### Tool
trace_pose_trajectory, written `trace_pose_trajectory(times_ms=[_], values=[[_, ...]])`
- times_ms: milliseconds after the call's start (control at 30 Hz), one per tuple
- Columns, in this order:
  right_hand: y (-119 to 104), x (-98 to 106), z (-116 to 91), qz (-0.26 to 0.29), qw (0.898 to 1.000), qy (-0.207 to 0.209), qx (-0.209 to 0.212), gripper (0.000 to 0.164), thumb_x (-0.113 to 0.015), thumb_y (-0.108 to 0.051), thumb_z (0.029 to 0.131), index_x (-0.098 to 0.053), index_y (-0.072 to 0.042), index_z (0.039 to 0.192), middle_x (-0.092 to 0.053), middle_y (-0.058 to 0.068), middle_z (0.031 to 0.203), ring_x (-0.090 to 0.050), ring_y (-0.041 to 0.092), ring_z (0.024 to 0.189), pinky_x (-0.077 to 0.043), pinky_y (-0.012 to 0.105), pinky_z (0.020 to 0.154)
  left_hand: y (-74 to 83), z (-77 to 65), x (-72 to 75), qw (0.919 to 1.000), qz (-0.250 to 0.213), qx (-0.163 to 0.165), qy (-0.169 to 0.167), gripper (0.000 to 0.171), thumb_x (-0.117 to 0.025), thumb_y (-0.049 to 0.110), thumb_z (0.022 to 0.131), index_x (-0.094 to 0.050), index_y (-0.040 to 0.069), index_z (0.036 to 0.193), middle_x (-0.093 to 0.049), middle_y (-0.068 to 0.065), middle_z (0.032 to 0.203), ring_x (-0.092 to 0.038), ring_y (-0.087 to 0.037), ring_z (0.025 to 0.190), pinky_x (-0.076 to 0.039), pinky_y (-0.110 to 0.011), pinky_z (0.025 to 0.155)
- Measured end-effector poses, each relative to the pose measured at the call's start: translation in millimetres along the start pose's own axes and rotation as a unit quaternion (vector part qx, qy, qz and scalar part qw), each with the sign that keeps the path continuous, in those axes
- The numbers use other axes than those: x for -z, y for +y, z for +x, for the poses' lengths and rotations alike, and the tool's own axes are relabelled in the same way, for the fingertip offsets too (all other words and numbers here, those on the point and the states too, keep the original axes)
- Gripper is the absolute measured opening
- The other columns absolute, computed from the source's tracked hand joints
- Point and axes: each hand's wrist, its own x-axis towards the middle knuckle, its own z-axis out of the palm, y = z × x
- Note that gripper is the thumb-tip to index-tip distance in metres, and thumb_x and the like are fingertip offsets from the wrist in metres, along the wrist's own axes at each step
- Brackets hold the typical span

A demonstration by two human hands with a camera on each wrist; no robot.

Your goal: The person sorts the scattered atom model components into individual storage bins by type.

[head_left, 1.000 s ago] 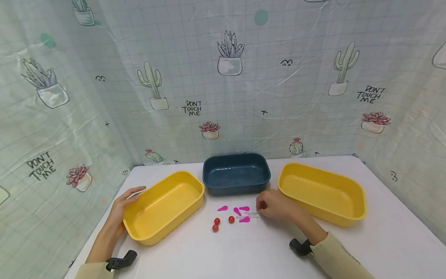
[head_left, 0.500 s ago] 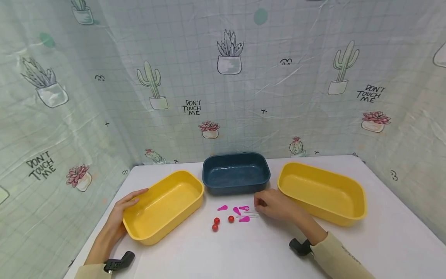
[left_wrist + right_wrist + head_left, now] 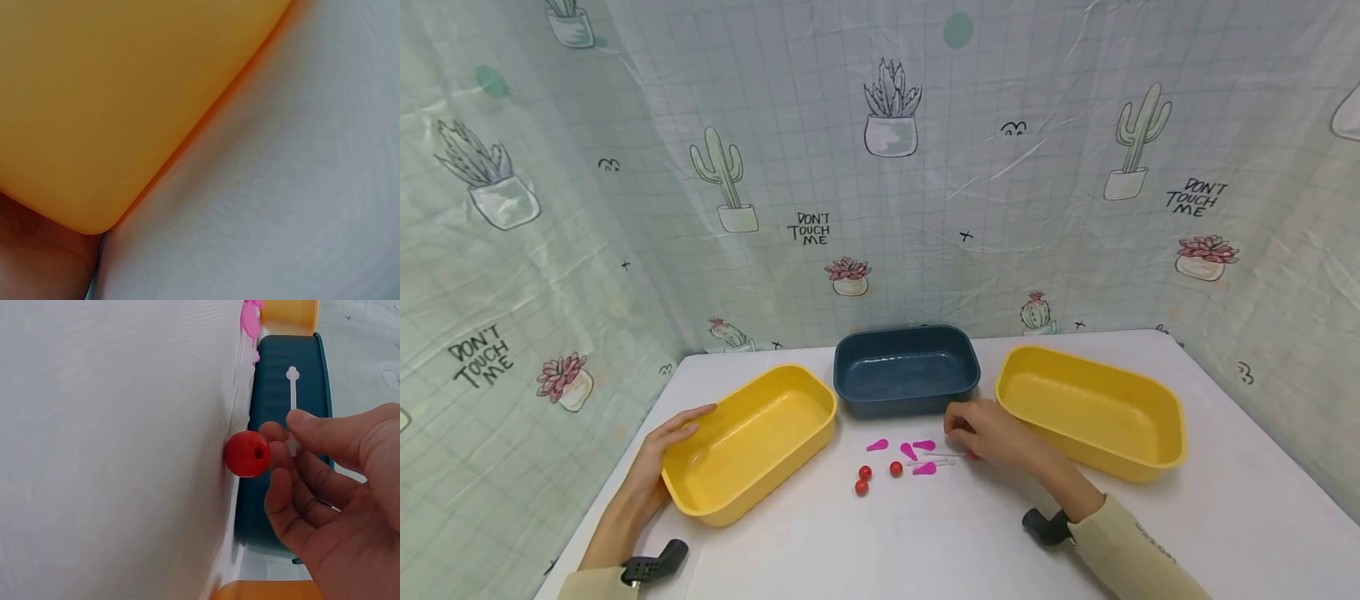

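Note:
My right hand (image 3: 988, 429) is just above the white table, in front of the dark blue bin (image 3: 907, 407). Its thumb and fingertips pinch a thin white plastic stick (image 3: 293, 392) with a small knobbed end, clear in the right wrist view. Below those fingers a red bead (image 3: 242, 454) with a hole lies on the table. My left hand (image 3: 651, 458) rests at the left end of the left yellow bin (image 3: 775, 462), fingers extended along its rim. In the left wrist view the bin's side hides most of that hand.
Pink flat bulb-shaped pieces (image 3: 925, 469) and thin white sticks (image 3: 934, 464) lie mid-table. Red beads (image 3: 897, 468) are scattered to their left. Another yellow bin (image 3: 1097, 450) stands right of my right hand. A patterned cloth wall (image 3: 925, 208) closes off the back.
My right hand has shifted slightly left and away from me, and a red bead hidden before shows beneath it. My left hand stays at the yellow bin.

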Motion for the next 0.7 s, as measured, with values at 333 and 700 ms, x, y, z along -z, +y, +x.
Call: trace_pose_trajectory(times_ms=[333,700], values=[[-3.1,3.6,-0.1,0.028,0.998,0.026,0.041,0.013,-0.071,-0.009,0.097,-0.077,-0.012,0.108,-0.073,-0.005,0.094,-0.058,0.012,0.080,-0.055,0.018,0.073,1.4,-3.0,-0.3,1.0000,-0.006,0.004,0.001,0.046,-0.044,0.027,0.110,-0.050,0.014,0.154,-0.059,0.021,0.139,-0.059,0.000,0.125,-0.053,-0.019,0.101],[-12.6,8.8,-2.2,0.027,0.996,0.047,0.071,0.013,-0.071,-0.010,0.096,-0.077,-0.010,0.107,-0.073,-0.005,0.092,-0.057,0.010,0.078,-0.054,0.019,0.070,2.9,-0.4,0.8,0.9997,-0.014,0.018,-0.002,0.047,-0.040,0.030,0.112,-0.047,0.015,0.156,-0.058,0.020,0.141,-0.060,0.000,0.125,-0.053,-0.021,0.102]])
